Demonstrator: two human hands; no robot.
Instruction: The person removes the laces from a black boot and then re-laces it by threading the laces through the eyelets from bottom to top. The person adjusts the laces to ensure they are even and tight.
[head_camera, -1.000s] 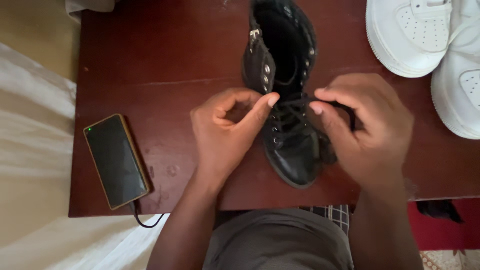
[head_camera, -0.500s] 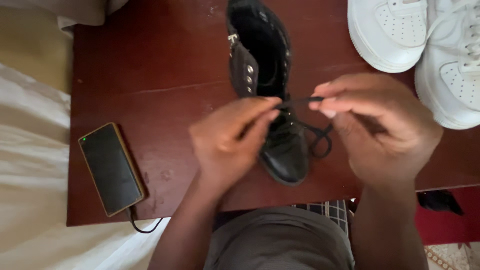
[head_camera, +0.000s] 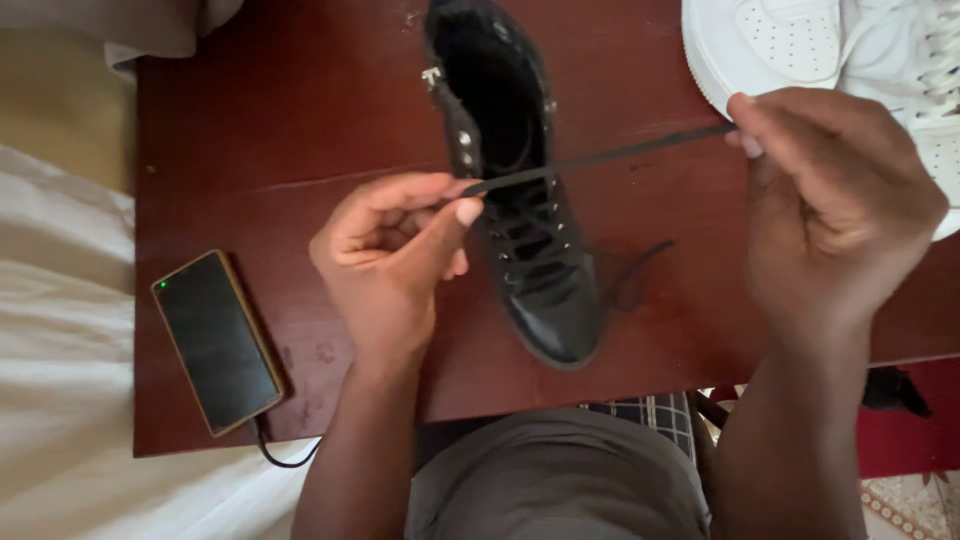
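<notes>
Black lace — a flat, thin cord — runs taut in a near-straight line across the open mouth of a black leather ankle boot, rising slightly from left to right. The boot stands upright on a dark reddish-brown wooden worktop, its rounded toe pointing toward the person and its shaft, with metal eyelets and a small zip pull at the side, pointing away. The lower eyelets are laced in black crossings; a loose bit of lace lies on the wood just right of the boot.

The left hand sits just beside the boot's left flank, its thumb and forefinger closed tight on the near end of the lace, the other fingers curled into the palm. The right hand is held well out to the right, its fingers bunched and pinched shut on the far end of the lace.

Past the right hand, at the worktop's far right corner, lies a pair of white perforated sneakers — the hand partly covers the nearer one. Near the left front corner rests a dark smartphone in a tan case, screen up, a small green light showing, a black cable leaving its lower end. Pale bedding lies to the left of the worktop.
</notes>
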